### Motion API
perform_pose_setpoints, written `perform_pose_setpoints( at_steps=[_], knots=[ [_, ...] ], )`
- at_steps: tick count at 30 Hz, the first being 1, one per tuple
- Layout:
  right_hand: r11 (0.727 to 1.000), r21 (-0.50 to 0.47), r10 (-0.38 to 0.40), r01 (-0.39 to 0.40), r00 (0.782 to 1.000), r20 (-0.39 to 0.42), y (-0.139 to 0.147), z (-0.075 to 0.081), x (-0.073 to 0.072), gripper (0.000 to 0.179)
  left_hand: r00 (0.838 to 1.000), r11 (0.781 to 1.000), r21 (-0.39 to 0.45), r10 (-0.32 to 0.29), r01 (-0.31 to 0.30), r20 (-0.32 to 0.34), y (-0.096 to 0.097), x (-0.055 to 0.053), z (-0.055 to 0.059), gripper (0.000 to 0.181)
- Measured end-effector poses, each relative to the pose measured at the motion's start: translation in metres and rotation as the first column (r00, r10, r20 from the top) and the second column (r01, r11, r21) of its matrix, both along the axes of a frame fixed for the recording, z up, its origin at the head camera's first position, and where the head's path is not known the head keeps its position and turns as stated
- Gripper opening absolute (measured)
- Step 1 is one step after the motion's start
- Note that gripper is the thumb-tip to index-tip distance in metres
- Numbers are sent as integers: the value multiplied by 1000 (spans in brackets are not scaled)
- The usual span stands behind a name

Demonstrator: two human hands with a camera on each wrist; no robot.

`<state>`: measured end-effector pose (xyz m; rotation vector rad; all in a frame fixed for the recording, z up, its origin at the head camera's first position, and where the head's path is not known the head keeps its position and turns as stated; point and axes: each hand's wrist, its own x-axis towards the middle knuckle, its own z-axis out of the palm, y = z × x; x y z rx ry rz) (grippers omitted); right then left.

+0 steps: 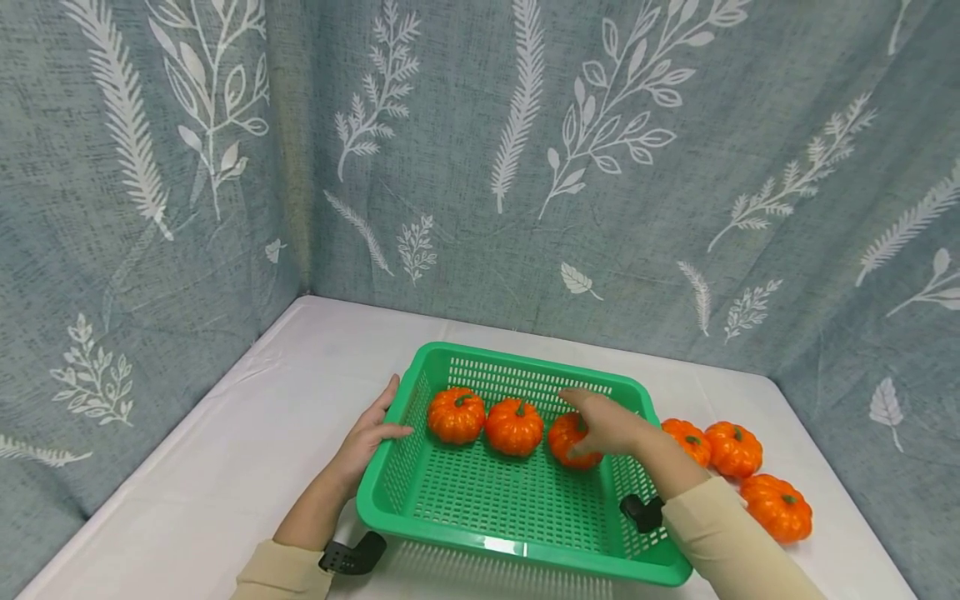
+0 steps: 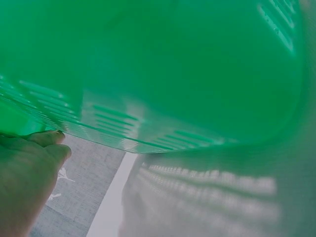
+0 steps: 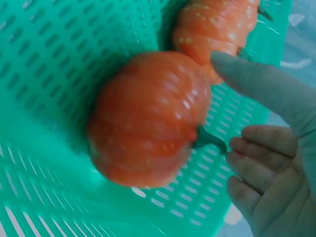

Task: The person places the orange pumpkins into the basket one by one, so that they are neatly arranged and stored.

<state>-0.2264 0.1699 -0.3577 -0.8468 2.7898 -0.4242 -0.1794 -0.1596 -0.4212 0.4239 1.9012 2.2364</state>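
Observation:
A green plastic basket with slotted walls stands on the table. My left hand grips its left rim, thumb over the edge and fingers along the outside; in the left wrist view that hand shows beside the green wall. Along the basket's back side sit three orange pumpkins: a left pumpkin, a middle pumpkin and a right pumpkin. Above the right pumpkin is my right hand, partly covering it. The right wrist view shows this hand with fingers spread, apart from the pumpkin and its green stem.
Several more pumpkins lie on the white tablecloth right of the basket: one partly behind my forearm, another pumpkin beside it, and a nearer pumpkin. A blue-grey curtain with white leaf patterns encloses the table's back and sides.

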Motion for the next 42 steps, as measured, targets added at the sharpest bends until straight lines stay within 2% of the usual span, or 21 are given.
perform_pose_setpoints(
  at_steps=[5, 8, 14, 20, 25, 27, 32, 37, 40, 41, 42],
  knots=[
    [998, -57, -21, 20, 1000, -9, 6, 14, 11, 80, 1000, 999, 29, -24, 24, 11, 0, 0, -1, 79],
    [994, -110, -31, 28, 999, -26, 14, 27, 17, 81, 1000, 1000, 21, -17, 17, 4, 0, 0, 0, 80],
    [979, -177, -123, 105, 988, -95, 41, 47, 29, 85, 1000, 1000, 12, -14, 15, -9, -1, -1, 0, 80],
    [938, -233, -276, 255, 959, -61, 71, 54, 41, 88, 1000, 1000, 17, -18, 18, -6, -3, 0, -2, 80],
    [902, -270, -373, 336, 923, -99, 90, 51, 49, 85, 1000, 1000, 10, -11, 11, -8, -4, 0, -3, 80],
    [883, -299, -409, 362, 906, -111, 95, 49, 52, 84, 1000, 1000, 12, -13, 13, -4, -4, 0, -3, 80],
    [816, -381, -492, 436, 869, -60, 108, 42, 60, 87, 1000, 1000, 18, -17, 17, 1, -4, 0, -3, 80],
    [741, -454, -533, 495, 845, 50, 127, 32, 69, 85, 1000, 1000, 13, -15, 15, -10, -4, 0, -3, 80],
    [676, -479, -569, 560, 809, 143, 144, 20, 74, 82, 1000, 1000, 15, -18, 18, -10, -4, -1, -3, 80],
    [648, -488, -583, 584, 794, 176, 150, 14, 75, 82, 1000, 1000, 15, -18, 18, -9, -4, -1, -3, 80],
    [610, -500, -611, 615, 766, 198, 156, 7, 75, 80, 1000, 1000, 14, -17, 17, -7, -4, -1, -3, 80]
  ],
)
